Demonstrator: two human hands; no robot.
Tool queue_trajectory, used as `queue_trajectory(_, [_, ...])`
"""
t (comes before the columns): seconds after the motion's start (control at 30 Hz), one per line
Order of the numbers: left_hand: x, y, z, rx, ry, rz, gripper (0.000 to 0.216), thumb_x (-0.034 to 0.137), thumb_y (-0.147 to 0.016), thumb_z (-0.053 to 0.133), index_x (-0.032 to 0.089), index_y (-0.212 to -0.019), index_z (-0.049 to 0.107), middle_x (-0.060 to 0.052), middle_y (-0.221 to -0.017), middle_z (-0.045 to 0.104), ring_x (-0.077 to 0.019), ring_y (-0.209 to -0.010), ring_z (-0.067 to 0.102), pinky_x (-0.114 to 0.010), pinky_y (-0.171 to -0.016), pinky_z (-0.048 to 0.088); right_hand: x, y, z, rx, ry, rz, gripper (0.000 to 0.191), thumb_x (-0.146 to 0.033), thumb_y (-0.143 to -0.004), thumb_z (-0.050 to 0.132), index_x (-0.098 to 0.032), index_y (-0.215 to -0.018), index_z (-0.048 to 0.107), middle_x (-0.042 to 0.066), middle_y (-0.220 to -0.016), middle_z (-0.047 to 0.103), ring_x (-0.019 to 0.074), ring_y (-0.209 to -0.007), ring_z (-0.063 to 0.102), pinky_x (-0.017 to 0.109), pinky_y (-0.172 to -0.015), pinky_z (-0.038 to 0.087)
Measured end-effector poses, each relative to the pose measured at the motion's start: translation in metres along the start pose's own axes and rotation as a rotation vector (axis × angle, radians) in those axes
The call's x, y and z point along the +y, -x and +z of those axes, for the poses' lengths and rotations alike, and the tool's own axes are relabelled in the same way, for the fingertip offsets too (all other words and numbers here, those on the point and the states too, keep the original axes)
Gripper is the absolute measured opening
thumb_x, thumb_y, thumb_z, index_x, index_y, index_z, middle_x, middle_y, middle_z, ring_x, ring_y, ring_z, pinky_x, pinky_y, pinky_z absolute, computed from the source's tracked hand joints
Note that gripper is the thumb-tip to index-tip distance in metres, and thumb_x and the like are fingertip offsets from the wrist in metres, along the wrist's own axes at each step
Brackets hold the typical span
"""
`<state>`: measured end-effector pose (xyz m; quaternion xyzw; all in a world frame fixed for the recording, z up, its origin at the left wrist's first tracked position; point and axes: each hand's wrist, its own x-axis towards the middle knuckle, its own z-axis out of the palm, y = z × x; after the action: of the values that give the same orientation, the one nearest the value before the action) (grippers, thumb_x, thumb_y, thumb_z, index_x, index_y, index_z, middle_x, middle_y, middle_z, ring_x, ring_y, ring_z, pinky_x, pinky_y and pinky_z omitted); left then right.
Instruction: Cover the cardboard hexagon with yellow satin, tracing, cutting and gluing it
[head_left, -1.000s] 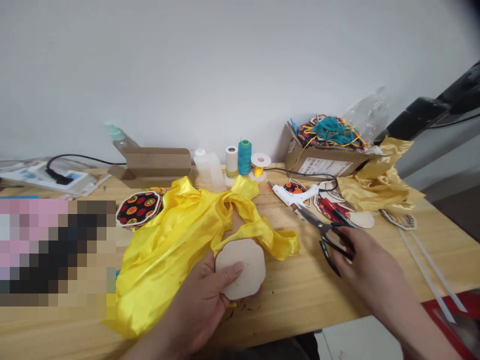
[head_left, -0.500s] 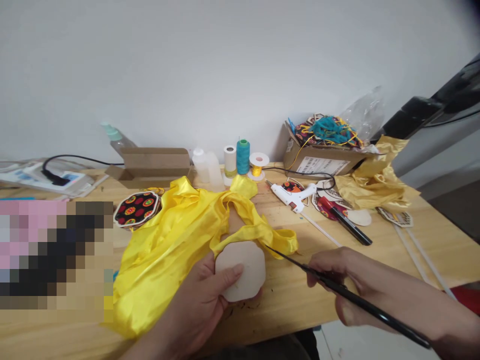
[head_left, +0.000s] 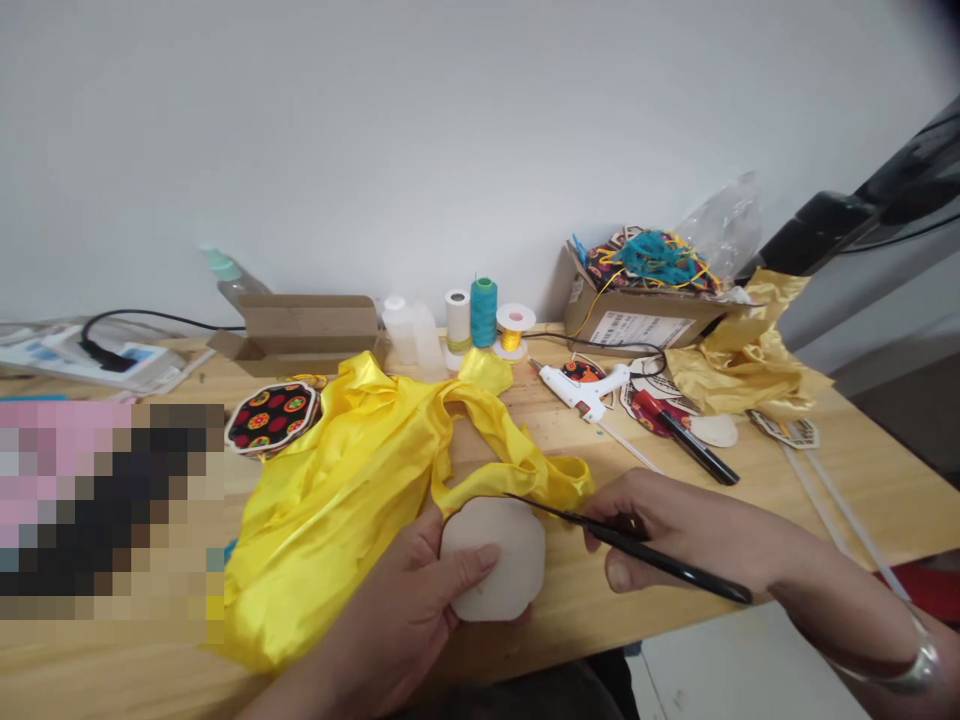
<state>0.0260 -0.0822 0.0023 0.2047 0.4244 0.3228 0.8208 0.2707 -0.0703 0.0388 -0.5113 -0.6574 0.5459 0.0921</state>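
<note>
My left hand (head_left: 412, 595) is closed on a flat, off-white rounded octagonal piece (head_left: 514, 560), thumb on its face and fingers mostly hidden underneath. Yellow satin fabric (head_left: 337, 490) lies beside it, and a strip of that cloth runs along the piece's far edge. In my right hand (head_left: 667, 520) is a pair of black-handled scissors (head_left: 679, 568). Their dark blades point left, with the tips at the piece's upper edge by the yellow strip. Whether the blades touch the cloth, I cannot tell.
A white glue gun (head_left: 585, 390) and a black marker with a red cap (head_left: 697, 445) lie to the right. Patterned octagonal pieces (head_left: 271, 418) sit at left. Thread spools (head_left: 484, 312), a cardboard box (head_left: 637, 315) and gold fabric (head_left: 750, 360) stand along the back.
My right hand has brought the scissors left, so their tips now reach the edge of the off-white piece. My left hand and the piece have shifted slightly right and nearer me.
</note>
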Motion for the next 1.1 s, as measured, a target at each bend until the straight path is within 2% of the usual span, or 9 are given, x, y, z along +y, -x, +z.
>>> queue_trajectory(0.1, [-0.002,0.001,0.000,-0.007,-0.019,-0.006,0.036,0.020,-0.070,0.080,0.017,-0.104,0.067,-0.007,-0.088,0.074,-0.0217,-0.074,0.069,-0.031,-0.062,0.055,-0.005,-0.005,0.000,-0.137,-0.020,0.028,0.023,-0.039,-0.077,0.069,-0.016,-0.076,0.068,-0.003,-0.064,0.052,0.0101,-0.057,0.041,0.019,-0.046,0.029])
queue_trajectory(0.37, [-0.001,0.001,-0.001,-0.034,-0.056,-0.016,0.037,0.021,-0.071,0.078,0.017,-0.106,0.066,-0.007,-0.088,0.074,-0.0228,-0.073,0.069,-0.036,-0.064,0.057,-0.005,-0.008,-0.001,-0.144,-0.022,0.066,0.017,-0.033,-0.076,0.068,-0.017,-0.072,0.066,-0.005,-0.060,0.053,0.0087,-0.053,0.039,0.021,-0.045,0.024])
queue_trajectory(0.57, [-0.004,0.000,-0.006,-0.048,-0.087,-0.047,0.040,0.025,-0.069,0.080,0.018,-0.106,0.066,-0.005,-0.086,0.073,-0.0209,-0.074,0.068,-0.036,-0.069,0.056,0.002,-0.012,-0.003,-0.220,-0.062,0.086,0.030,-0.044,-0.072,0.075,-0.016,-0.070,0.064,-0.006,-0.059,0.051,0.0086,-0.053,0.041,0.020,-0.046,0.027])
queue_trajectory(0.73, [-0.005,-0.001,-0.008,-0.054,-0.097,-0.047,0.044,0.026,-0.070,0.079,0.019,-0.110,0.064,-0.004,-0.086,0.073,-0.0212,-0.074,0.068,-0.037,-0.069,0.056,0.003,-0.013,-0.003,-0.223,-0.109,0.118,0.038,-0.050,-0.068,0.076,-0.015,-0.066,0.063,-0.005,-0.058,0.050,0.0096,-0.055,0.045,0.020,-0.047,0.031])
queue_trajectory(1.1, [-0.007,-0.002,-0.011,-0.120,-0.105,-0.053,0.035,0.027,-0.069,0.079,0.018,-0.101,0.066,-0.003,-0.081,0.073,-0.0199,-0.068,0.068,-0.037,-0.068,0.056,0.004,-0.010,-0.005,-0.217,-0.087,0.134,0.032,-0.044,-0.073,0.073,-0.015,-0.063,0.063,-0.006,-0.052,0.046,0.0075,-0.050,0.038,0.020,-0.046,0.025])
